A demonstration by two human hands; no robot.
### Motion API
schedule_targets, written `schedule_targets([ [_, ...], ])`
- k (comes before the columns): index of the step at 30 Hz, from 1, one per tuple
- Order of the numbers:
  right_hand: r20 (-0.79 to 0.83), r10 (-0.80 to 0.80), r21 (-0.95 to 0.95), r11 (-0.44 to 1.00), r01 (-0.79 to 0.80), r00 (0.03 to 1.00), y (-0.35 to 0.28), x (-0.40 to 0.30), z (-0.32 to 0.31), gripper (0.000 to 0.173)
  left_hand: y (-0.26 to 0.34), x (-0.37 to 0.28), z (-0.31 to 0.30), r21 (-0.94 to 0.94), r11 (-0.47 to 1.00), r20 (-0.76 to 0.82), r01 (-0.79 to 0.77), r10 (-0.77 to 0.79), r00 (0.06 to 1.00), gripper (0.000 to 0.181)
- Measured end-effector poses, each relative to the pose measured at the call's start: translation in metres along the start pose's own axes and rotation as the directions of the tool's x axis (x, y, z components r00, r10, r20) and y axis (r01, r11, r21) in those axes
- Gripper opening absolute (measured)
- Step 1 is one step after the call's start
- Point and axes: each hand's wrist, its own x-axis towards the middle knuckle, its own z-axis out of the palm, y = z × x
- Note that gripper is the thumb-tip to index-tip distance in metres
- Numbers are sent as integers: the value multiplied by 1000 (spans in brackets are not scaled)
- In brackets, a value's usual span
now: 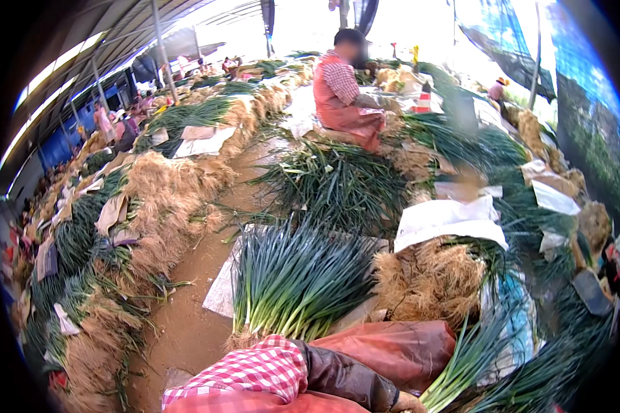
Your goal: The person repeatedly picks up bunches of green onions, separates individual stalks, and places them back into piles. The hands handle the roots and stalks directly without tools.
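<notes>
My left hand (408,402) shows only in part at the bottom edge, below a dark sleeve cover. It is beside the pale lower stalks of a bunch of green onions (457,361); whether its fingers close on them is cut off. My right hand is out of view. In front of my red apron (392,351), a large sheaf of green onions (305,279) lies on a pale sheet (222,289), roots toward me. To its right is a heap with tan, fibrous roots (429,279), partly covered by a white sack (449,219).
A co-worker (341,93) in a red apron sits ahead, behind another pile of green onions (341,186). Long rows of onions with roots (165,191) line the left side of a brown floor strip (186,299). A striped traffic cone (423,98) stands beyond.
</notes>
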Motion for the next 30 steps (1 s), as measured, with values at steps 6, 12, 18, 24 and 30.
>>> schedule_targets([
  [6,239,-117,12,993,118,964,-53,27,66,24,8,-5,6,14,998,32,-56,55,998,18],
  [12,204,-13,-71,997,28,979,-36,31,56,27,15,-25,5,21,996,105,-83,80,991,19],
  [18,218,55,-114,993,-31,974,-22,32,58,30,33,-57,8,-30,991,118,-132,134,984,21],
  [24,269,30,-126,992,4,963,-27,42,67,33,25,-45,7,-14,991,85,-135,136,987,22],
  [30,423,-65,-56,994,98,904,-49,42,100,35,22,-41,10,-22,988,40,-152,153,987,23],
])
